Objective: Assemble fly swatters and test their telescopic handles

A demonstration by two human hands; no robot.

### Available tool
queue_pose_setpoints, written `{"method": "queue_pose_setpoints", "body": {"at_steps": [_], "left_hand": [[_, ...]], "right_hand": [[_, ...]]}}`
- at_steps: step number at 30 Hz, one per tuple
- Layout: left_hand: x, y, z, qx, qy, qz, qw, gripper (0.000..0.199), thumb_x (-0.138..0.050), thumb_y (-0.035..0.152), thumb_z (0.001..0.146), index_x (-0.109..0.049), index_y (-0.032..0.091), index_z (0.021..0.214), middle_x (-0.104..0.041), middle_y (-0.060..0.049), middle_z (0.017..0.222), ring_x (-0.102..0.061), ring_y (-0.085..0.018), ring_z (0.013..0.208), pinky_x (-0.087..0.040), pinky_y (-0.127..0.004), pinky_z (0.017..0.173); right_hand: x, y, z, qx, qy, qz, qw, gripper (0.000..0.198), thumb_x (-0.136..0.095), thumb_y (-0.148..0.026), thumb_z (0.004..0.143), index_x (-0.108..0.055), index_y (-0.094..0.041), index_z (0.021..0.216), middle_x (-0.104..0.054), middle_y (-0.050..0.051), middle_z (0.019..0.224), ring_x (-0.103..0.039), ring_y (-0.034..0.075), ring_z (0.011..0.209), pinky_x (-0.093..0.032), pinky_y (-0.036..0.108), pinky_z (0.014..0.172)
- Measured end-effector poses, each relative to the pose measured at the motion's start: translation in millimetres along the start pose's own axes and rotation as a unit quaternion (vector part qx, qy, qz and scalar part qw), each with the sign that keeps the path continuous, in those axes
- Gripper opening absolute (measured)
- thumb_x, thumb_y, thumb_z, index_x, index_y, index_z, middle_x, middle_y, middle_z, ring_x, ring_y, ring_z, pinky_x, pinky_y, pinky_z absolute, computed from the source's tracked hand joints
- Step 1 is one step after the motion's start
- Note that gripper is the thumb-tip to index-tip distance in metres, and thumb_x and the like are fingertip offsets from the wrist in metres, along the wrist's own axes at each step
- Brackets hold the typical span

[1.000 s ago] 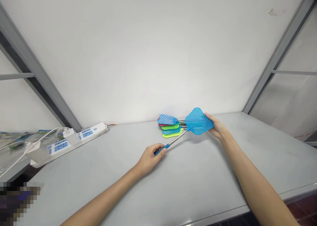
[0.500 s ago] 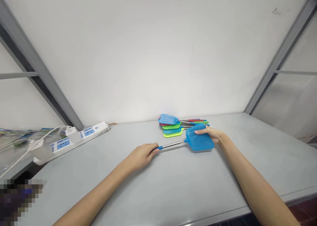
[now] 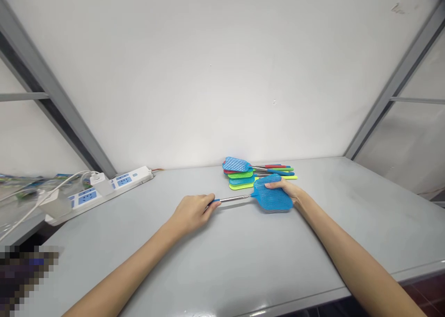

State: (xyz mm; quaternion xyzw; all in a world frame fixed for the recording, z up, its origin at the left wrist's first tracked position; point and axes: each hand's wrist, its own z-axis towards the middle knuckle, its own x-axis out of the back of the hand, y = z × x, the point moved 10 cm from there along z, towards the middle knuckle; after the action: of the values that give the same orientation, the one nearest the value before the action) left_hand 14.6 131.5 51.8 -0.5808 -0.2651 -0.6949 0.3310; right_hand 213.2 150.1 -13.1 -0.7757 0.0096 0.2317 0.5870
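Between my hands is a blue fly swatter (image 3: 273, 199) with a perforated square head and a thin metal shaft, held just above the table. My left hand (image 3: 194, 211) is closed round its blue handle, most of which the fingers hide. My right hand (image 3: 288, 188) pinches the head at its right side, thumb on top and the other fingers out of sight beneath. Behind it lies a pile of fly swatters (image 3: 239, 174) in blue, red and green, heads to the left and handles to the right.
A grey table (image 3: 215, 270) runs back to a white wall (image 3: 194, 76). On the left stands a white power strip (image 3: 104, 194) with plugged-in adapters (image 3: 55, 206) and a white cable. Clear plastic packaging (image 3: 17, 201) lies beyond it. Grey metal posts frame both sides.
Both hands have shifted slightly left together with the blue fly swatter, both keeping their hold. More of the pile's handles now show behind it. The view has tilted a little.
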Motion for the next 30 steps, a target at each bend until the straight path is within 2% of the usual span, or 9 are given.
{"method": "queue_pose_setpoints", "body": {"at_steps": [5, 8, 12, 16, 25, 30], "left_hand": [[8.0, -5.0, 1.4, 0.015, 0.024, 0.044, 0.999, 0.040, -0.015, 0.042, 0.083, -0.045, 0.020, 0.067, -0.053, -0.001, 0.058, -0.049, -0.014, 0.053, -0.021, -0.024, 0.046], [10.0, -4.1, 1.7, 0.011, 0.027, 0.051, 0.998, 0.040, -0.015, 0.042, 0.083, -0.045, 0.020, 0.067, -0.054, -0.001, 0.059, -0.050, -0.014, 0.055, -0.022, -0.025, 0.046], [8.4, -0.9, 0.9, 0.002, 0.013, 0.079, 0.997, 0.042, -0.014, 0.044, 0.083, -0.045, 0.019, 0.070, -0.055, -0.002, 0.062, -0.051, -0.014, 0.054, -0.023, -0.024, 0.047], [1.9, 1.2, -0.6, -0.007, -0.007, 0.088, 0.996, 0.042, -0.012, 0.044, 0.083, -0.045, 0.019, 0.072, -0.056, -0.002, 0.064, -0.049, -0.014, 0.051, -0.021, -0.024, 0.046], [-13.7, -4.7, -6.4, 0.018, -0.051, -0.043, 0.998, 0.045, -0.012, 0.045, 0.082, -0.046, 0.020, 0.066, -0.050, -0.001, 0.056, -0.045, -0.014, 0.051, -0.022, -0.024, 0.047], [-21.1, -1.2, -8.8, 0.013, -0.117, -0.169, 0.979, 0.047, -0.014, 0.048, 0.080, -0.045, 0.019, 0.059, -0.048, -0.001, 0.055, -0.043, -0.014, 0.051, -0.026, -0.024, 0.048]], "right_hand": [[-8.3, 8.2, 2.3, -0.004, 0.005, 0.026, 1.000, 0.031, -0.058, -0.015, 0.065, -0.055, -0.014, 0.095, -0.062, 0.010, 0.094, -0.059, 0.022, 0.084, -0.043, 0.038, 0.080], [-3.8, 8.2, 3.9, 0.010, 0.036, 0.011, 0.999, 0.027, -0.061, -0.016, 0.062, -0.057, -0.016, 0.090, -0.064, 0.009, 0.089, -0.060, 0.023, 0.079, -0.046, 0.039, 0.075], [3.7, 3.0, 5.4, 0.058, 0.076, -0.021, 0.995, 0.026, -0.065, -0.015, 0.057, -0.059, -0.016, 0.082, -0.065, 0.006, 0.079, -0.061, 0.021, 0.072, -0.047, 0.037, 0.070], [1.5, 3.9, 4.9, 0.062, 0.073, -0.025, 0.995, 0.024, -0.065, -0.016, 0.057, -0.060, -0.015, 0.080, -0.065, 0.005, 0.078, -0.061, 0.021, 0.071, -0.047, 0.036, 0.070], [-1.2, 5.1, 0.2, 0.039, 0.094, -0.039, 0.994, 0.025, -0.066, -0.018, 0.054, -0.061, -0.015, 0.078, -0.066, 0.005, 0.074, -0.061, 0.022, 0.068, -0.047, 0.037, 0.068], [-2.6, 5.0, -0.7, 0.038, 0.100, -0.057, 0.993, 0.023, -0.066, -0.017, 0.053, -0.062, -0.015, 0.076, -0.066, 0.005, 0.071, -0.061, 0.021, 0.064, -0.048, 0.036, 0.064]]}}
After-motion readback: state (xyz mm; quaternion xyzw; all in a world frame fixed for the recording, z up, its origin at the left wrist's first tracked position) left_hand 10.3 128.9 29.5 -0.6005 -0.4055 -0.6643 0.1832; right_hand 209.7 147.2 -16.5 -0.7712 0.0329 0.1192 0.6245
